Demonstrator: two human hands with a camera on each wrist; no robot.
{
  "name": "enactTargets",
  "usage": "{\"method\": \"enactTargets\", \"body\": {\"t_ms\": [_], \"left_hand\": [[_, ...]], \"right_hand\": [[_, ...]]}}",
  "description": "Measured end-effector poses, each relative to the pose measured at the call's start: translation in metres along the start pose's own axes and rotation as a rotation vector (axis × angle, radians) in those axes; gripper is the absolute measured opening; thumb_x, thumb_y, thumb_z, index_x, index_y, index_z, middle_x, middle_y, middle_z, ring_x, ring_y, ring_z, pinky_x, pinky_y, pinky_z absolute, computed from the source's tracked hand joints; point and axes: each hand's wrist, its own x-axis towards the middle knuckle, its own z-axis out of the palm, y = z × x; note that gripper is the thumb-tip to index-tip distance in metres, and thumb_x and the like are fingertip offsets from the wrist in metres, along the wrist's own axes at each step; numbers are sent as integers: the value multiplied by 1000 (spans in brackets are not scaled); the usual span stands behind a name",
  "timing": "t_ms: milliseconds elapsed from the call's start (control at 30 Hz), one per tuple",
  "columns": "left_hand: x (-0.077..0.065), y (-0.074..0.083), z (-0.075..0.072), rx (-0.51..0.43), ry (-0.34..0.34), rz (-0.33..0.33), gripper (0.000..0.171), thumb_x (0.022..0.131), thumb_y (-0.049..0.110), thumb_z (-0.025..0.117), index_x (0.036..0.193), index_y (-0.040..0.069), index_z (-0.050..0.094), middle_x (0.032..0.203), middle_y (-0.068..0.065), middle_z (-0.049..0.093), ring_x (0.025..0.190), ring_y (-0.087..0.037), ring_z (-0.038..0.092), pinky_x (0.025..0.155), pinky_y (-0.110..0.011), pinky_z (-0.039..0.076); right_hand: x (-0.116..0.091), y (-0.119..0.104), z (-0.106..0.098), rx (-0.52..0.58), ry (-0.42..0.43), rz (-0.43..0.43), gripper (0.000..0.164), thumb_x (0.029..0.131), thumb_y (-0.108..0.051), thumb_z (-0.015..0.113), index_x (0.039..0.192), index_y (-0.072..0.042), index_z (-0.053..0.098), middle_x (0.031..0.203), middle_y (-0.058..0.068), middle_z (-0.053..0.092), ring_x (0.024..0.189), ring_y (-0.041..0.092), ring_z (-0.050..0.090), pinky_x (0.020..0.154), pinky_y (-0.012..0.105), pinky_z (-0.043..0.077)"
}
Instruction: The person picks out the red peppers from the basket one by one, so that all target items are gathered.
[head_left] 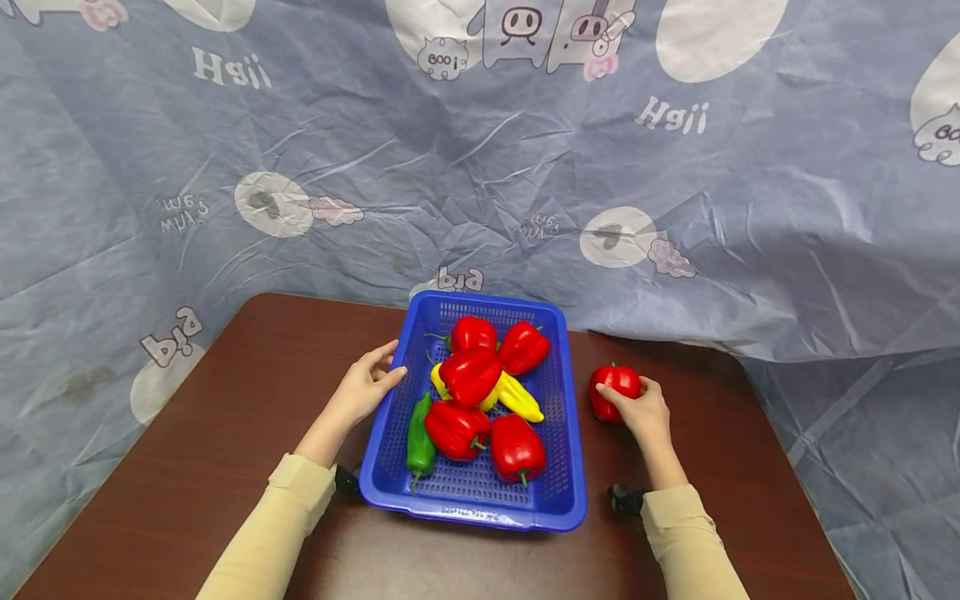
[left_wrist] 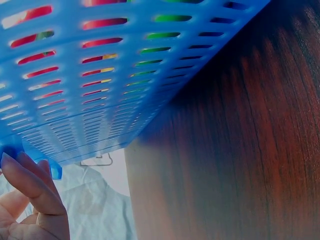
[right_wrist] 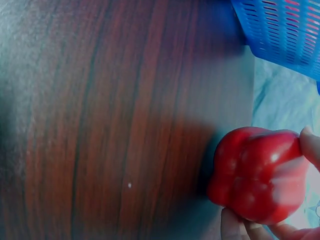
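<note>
A blue plastic basket (head_left: 573,467) with slotted walls stands on the table, holding several red bell peppers (head_left: 517,447), yellow peppers (head_left: 521,397) and one long green pepper (head_left: 421,437). My left hand (head_left: 362,387) grips the basket's left rim, thumb on top; the left wrist view shows its curled fingers (left_wrist: 37,185) by the rim. To the right of the basket, my right hand (head_left: 647,414) holds another red bell pepper (head_left: 613,392) between thumb and fingers. In the right wrist view this pepper (right_wrist: 260,175) is close over the table, fingertips along its lower side.
The brown wooden table (head_left: 225,433) reaches out on both sides of the basket. Behind it hangs a wrinkled blue-grey cloth (head_left: 465,167) with cartoon prints, draping onto the table's back right edge. A black wrist strap (head_left: 626,500) sits by the right cuff.
</note>
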Motion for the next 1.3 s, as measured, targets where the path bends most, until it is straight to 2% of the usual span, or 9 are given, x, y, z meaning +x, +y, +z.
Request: {"method": "enactTargets", "body": {"t_ms": [433,667,900,1100,1300], "left_hand": [[1,1,3,10,13,-3,59,98,16,62,151,6,39,123,-20,52,79,-13,58,68,-23,53],[0,-1,3,2,13,-3,60,98,18,62,151,6,39,123,-20,53,80,-13,60,69,-25,56],[-2,-1,3,-19,29,40,60,96,19,65,149,4,41,118,-20,54,79,-15,62,68,-28,57],[-1,0,1,-9,13,5,60,98,17,63,151,5,39,125,-21,53,86,-18,63,74,-30,58],[-1,2,1,0,4,-6,60,98,17,62,151,4,37,128,-23,52,84,-13,62,71,-26,56]], "right_hand": [[-3,-5,12,-37,97,-22,84,86,-41,71,141,11,36,140,35,43,127,49,43,107,61,37],[-5,-7,13,-18,91,-13,86,86,-41,71,143,11,33,141,36,39,129,50,39,109,62,34],[-6,-12,7,-16,67,1,88,86,-41,71,145,10,29,143,35,35,130,50,35,111,62,32],[-8,-21,-4,1,67,-27,89,88,-41,70,148,8,26,142,34,36,131,46,36,111,59,34],[-17,-46,-19,20,74,-80,91,88,-42,71,151,4,24,146,32,35,134,45,36,112,56,33]]}}
